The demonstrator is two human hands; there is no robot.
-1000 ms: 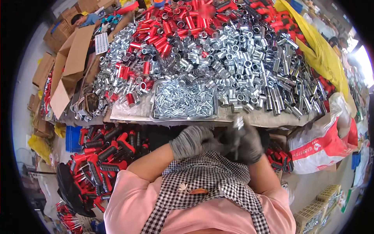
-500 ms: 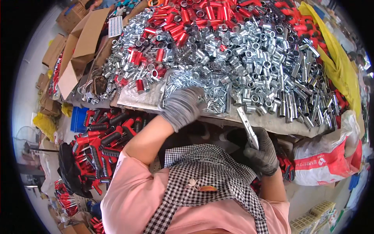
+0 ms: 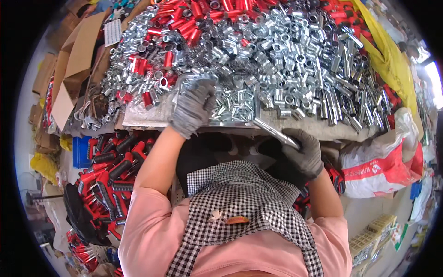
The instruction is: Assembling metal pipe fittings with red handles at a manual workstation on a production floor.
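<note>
Tube (image 3: 276,132), right of frame centre, is clasped by the right hand's (image 3: 304,153) fingers, best kept steady; left of centre, by the pins (image 3: 234,104), whether anything is pinched by the left hand (image 3: 193,109) cannot be told.

Sack (image 3: 384,159) | red band (image 3: 389,162): row of white characters (image 3: 359,172), too small to read surely | white hand mark (image 3: 375,168): same band, just right of row
</note>
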